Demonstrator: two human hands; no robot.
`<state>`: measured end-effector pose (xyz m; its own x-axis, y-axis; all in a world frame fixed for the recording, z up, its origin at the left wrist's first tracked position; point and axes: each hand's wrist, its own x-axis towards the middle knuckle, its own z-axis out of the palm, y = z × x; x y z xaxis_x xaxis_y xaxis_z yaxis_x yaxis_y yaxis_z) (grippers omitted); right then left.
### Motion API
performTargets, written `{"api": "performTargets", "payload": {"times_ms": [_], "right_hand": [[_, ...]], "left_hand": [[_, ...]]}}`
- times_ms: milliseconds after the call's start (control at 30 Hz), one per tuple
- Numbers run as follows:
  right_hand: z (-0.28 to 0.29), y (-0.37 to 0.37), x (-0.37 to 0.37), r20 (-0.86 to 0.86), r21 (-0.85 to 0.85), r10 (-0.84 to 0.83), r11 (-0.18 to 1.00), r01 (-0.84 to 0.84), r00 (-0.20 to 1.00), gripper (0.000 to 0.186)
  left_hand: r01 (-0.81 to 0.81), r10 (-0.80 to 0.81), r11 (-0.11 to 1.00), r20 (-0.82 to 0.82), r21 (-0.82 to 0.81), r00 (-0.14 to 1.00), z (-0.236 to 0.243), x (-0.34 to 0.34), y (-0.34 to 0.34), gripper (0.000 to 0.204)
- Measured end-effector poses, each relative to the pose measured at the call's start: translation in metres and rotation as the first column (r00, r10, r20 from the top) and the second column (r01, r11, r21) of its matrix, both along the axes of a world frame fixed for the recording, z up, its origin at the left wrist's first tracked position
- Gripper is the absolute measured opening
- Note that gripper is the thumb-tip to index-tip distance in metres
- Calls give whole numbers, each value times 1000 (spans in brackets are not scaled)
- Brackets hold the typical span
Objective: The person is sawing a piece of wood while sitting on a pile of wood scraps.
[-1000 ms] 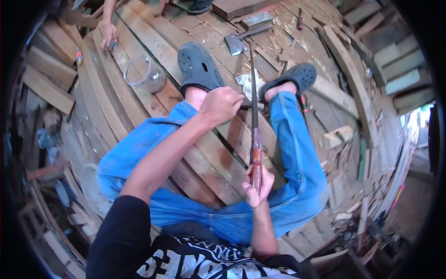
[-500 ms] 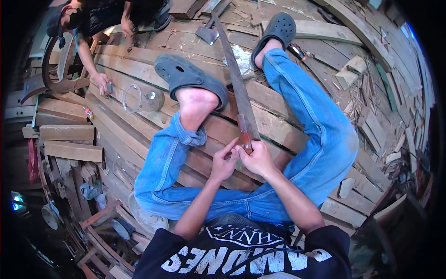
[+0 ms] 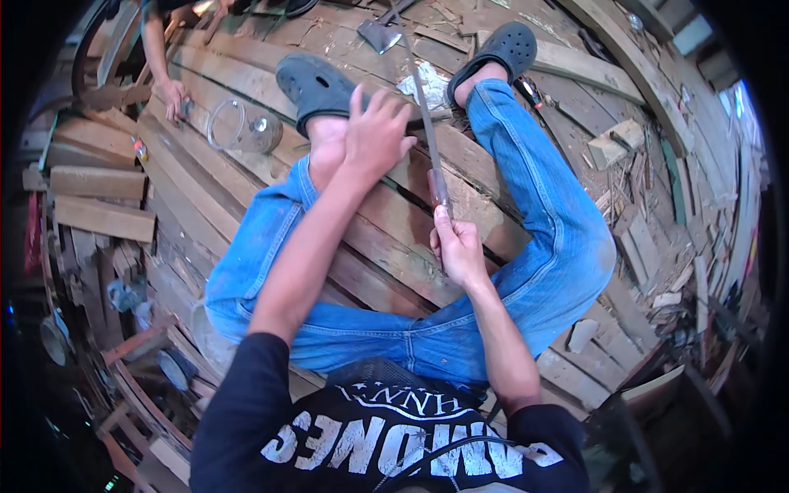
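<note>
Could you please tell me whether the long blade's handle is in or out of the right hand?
In: the right hand is closed around the handle, and the long blade extends forward from it.

The T-shirt (image 3: 394,440) is black, the jeans (image 3: 552,218) blue.

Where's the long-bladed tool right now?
In the head view, the long-bladed tool stands slightly right of centre, its handle in the right hand; the blade passes right of the left hand, its far end appearing beside the axe head.
</note>
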<state>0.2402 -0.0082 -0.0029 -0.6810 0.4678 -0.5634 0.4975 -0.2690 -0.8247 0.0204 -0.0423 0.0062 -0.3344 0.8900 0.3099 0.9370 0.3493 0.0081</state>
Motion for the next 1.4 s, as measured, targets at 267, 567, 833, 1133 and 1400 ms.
{"api": "performTargets", "payload": {"times_ms": [267,567,833,1133,1400], "right_hand": [[18,10,-10,-108,-408,-197,903,138,974,62],[30,-2,24,5,-381,-90,921,85,996,62],[37,13,-1,61,-368,-65,926,83,996,67],[35,15,-14,57,-375,-62,923,79,996,59],[32,23,-33,-10,-305,-87,949,79,996,60]], "left_hand": [[-79,226,874,258,-479,939,-26,-43,51,21],[-103,303,875,369,-474,879,-27,-43,55,21],[-112,322,886,422,-451,848,-21,-46,54,22],[-134,372,868,449,-477,812,-10,-46,55,27],[-74,307,867,412,-492,858,-18,-39,60,28]]}}
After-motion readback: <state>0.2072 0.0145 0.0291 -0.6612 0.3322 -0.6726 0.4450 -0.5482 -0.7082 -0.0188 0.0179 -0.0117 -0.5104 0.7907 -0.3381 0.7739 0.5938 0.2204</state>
